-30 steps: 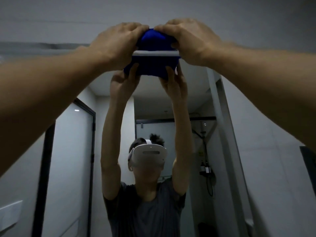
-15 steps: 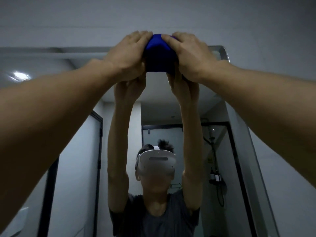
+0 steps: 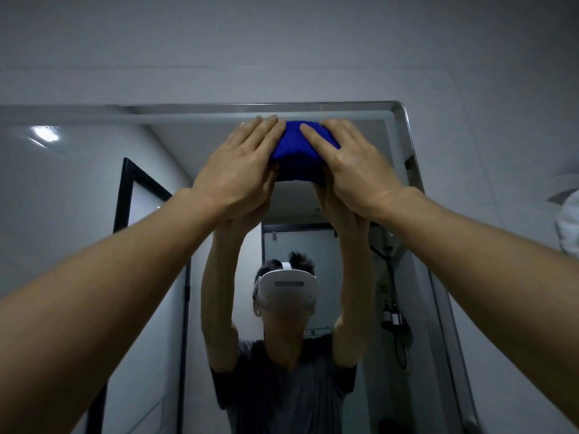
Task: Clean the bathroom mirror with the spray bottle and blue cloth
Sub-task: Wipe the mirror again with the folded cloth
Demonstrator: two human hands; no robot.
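folded bright blue cloth (image 3: 299, 151) pressed flat on the glass of the large silver-framed bathroom mirror (image 3: 407, 142), just under its top edge. left hand (image 3: 239, 170) and right hand (image 3: 354, 166) spread open over either side of the cloth, fingers flat rather than gripping, probably for even pressure at full reach. spray bottle not in view; likely mid-wipe along the upper strip.
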